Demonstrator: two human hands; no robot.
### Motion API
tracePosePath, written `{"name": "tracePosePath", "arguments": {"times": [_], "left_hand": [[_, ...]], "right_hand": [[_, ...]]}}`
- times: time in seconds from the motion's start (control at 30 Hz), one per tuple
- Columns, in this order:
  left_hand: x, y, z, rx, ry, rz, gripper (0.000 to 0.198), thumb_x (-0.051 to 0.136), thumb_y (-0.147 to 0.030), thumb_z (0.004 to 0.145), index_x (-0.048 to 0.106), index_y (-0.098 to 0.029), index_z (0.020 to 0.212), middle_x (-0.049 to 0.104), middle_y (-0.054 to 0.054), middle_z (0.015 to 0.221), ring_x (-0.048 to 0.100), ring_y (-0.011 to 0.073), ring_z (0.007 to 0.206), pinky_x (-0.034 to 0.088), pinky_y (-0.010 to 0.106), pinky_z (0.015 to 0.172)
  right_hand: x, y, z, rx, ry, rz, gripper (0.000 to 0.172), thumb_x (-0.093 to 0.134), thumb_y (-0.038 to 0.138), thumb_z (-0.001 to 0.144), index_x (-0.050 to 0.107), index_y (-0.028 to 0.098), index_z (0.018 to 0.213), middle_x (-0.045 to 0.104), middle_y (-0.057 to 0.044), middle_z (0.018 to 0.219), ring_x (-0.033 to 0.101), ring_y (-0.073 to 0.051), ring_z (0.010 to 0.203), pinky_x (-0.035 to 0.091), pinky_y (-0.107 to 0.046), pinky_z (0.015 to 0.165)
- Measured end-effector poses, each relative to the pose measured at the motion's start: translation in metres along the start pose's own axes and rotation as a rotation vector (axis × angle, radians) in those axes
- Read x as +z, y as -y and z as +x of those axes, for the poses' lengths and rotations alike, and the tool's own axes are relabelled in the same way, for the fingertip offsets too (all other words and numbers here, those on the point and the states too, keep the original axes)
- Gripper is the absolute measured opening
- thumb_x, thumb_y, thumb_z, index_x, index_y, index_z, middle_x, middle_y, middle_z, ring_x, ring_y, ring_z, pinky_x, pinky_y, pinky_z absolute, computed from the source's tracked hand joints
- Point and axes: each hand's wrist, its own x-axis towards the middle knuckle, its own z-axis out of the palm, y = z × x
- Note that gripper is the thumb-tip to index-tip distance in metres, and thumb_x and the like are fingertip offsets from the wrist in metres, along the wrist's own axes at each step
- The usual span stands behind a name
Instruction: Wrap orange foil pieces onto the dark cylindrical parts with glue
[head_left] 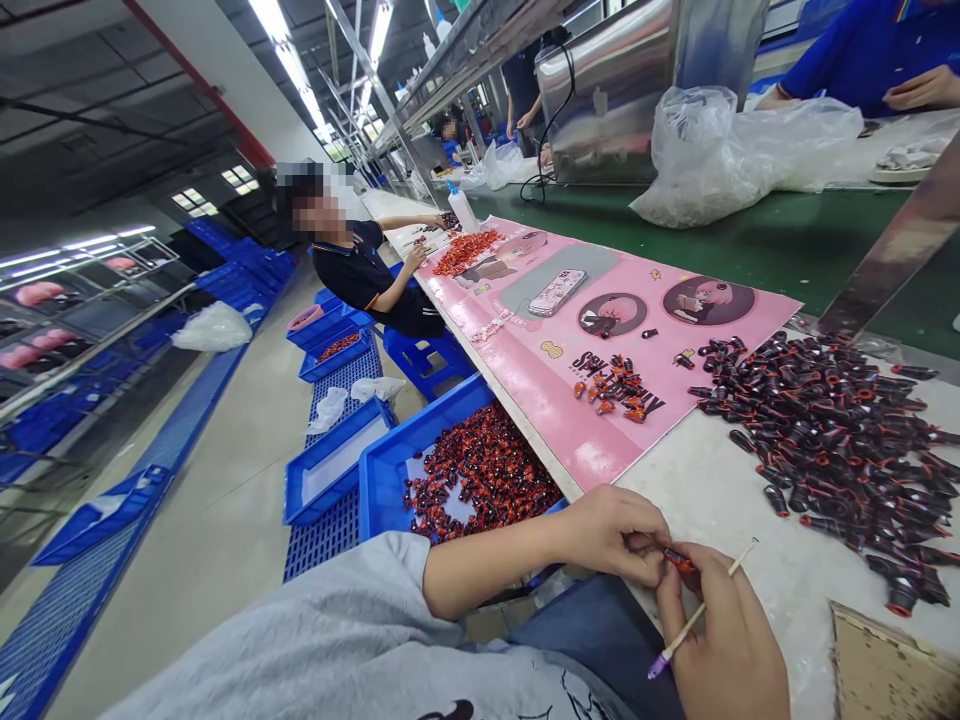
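Over the table's near edge, my left hand (619, 535) and my right hand (724, 640) meet fingertip to fingertip. Between them is a small red-and-black plastic piece (679, 560), pinched by both and partly hidden by the fingers. A thin pale stick (696, 612) with a purple end and a small dark tip also lies across my right hand, held among its fingers. To the right of my hands spreads a large pile of black pieces with red edges (847, 430). A smaller group of orange-and-black pieces (619, 388) rests on the pink printed mat (525, 390).
A blue bin (379, 500) full of red-and-black pieces stands below the table's left edge. A co-worker (367, 260) sits farther along, near orange pieces (469, 252) and a white bottle (461, 208). A cardboard piece (889, 670) lies at lower right. A slanted metal post (892, 250) rises at right.
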Motion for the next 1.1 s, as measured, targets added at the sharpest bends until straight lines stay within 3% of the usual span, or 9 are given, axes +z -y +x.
{"name": "tracePosePath", "arguments": {"times": [0.23,0.37,0.7,0.83,0.93,1.03,1.1], "left_hand": [[-0.007,-0.008,0.008,-0.191,0.039,-0.276,0.012,0.069,-0.009,0.067,0.067,-0.011,0.078,0.037,-0.011,0.052,0.035,0.0046,0.051,0.032,0.016,0.052],[-0.009,-0.009,0.009,-0.217,0.058,-0.348,0.013,0.068,-0.009,0.064,0.068,-0.011,0.077,0.036,-0.011,0.050,0.032,0.0044,0.050,0.030,0.017,0.051],[-0.007,-0.008,0.008,-0.185,0.066,-0.194,0.013,0.067,-0.010,0.066,0.068,-0.013,0.078,0.035,-0.010,0.050,0.037,0.0072,0.054,0.037,0.019,0.059],[-0.017,-0.018,0.007,-0.166,0.082,-0.134,0.005,0.066,-0.017,0.073,0.066,-0.014,0.077,0.035,-0.010,0.053,0.037,0.0073,0.052,0.038,0.020,0.060],[-0.033,-0.047,0.002,-0.094,0.099,0.038,0.009,0.070,-0.022,0.075,0.065,-0.015,0.076,0.046,-0.007,0.054,0.048,0.0087,0.055,0.041,0.023,0.069],[-0.052,-0.084,-0.005,0.068,0.050,0.165,0.004,0.063,-0.018,0.078,0.066,-0.015,0.078,0.063,-0.003,0.062,0.058,0.0103,0.060,0.042,0.027,0.075],[-0.061,-0.103,-0.008,0.138,-0.051,0.204,0.009,0.060,-0.016,0.080,0.067,-0.014,0.086,0.069,-0.001,0.070,0.063,0.0120,0.066,0.042,0.029,0.075]], "right_hand": [[-0.005,0.000,0.006,0.009,-0.022,-0.034,0.020,0.043,0.030,0.103,0.057,0.016,0.102,0.063,-0.006,0.082,0.063,-0.018,0.073,0.052,-0.029,0.066],[-0.004,0.003,0.006,0.015,-0.037,-0.043,0.026,0.040,0.032,0.104,0.058,0.013,0.098,0.062,-0.007,0.080,0.062,-0.017,0.071,0.050,-0.027,0.066],[-0.005,0.001,0.009,-0.026,-0.026,-0.037,0.029,0.038,0.030,0.105,0.059,0.013,0.096,0.062,-0.007,0.078,0.061,-0.017,0.070,0.050,-0.025,0.065],[-0.007,0.001,0.009,0.009,-0.039,0.060,0.023,0.044,0.030,0.103,0.060,0.014,0.099,0.064,-0.007,0.081,0.064,-0.017,0.073,0.053,-0.025,0.067],[-0.022,0.010,0.008,0.159,-0.026,0.295,0.013,0.054,0.028,0.099,0.063,0.018,0.100,0.069,-0.005,0.085,0.068,-0.014,0.075,0.055,-0.022,0.068],[-0.048,0.024,0.008,0.500,0.079,0.695,0.012,0.065,0.034,0.093,0.067,0.024,0.098,0.074,-0.001,0.082,0.070,-0.012,0.071,0.055,-0.020,0.064],[-0.064,0.033,0.009,0.721,0.137,0.983,0.019,0.070,0.043,0.088,0.071,0.025,0.097,0.073,0.000,0.075,0.067,-0.012,0.064,0.053,-0.020,0.059]]}}
